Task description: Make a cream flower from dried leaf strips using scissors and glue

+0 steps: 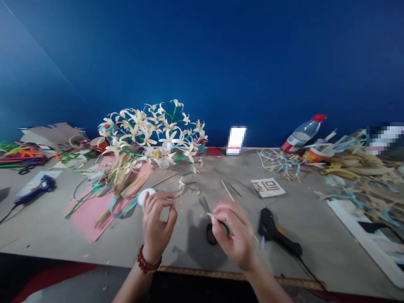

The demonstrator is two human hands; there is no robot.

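Observation:
My left hand [158, 225], with a red bead bracelet [148, 261] on its wrist, is raised over the table with thumb and index finger pinched together. Whatever may be between those fingertips is too small to make out. Slightly blurred, my right hand [233, 231] pinches a small pale strip [210, 215]. Dark-handled scissors [210, 235] lie on the table partly hidden behind that hand. Beyond both hands stands a bunch of cream-white handmade flowers [170, 139] on green stems. Small loose petal pieces [189, 185] lie in front of it.
A black glue gun [274, 233] lies at right, a blue one [38, 191] at far left. Pink paper [85, 219] carries dried husk strips [123, 176] and a roll of light-blue tape [126, 208]. A bottle [303, 132], a printed card [268, 187] and a white power strip [362, 240] occupy the right.

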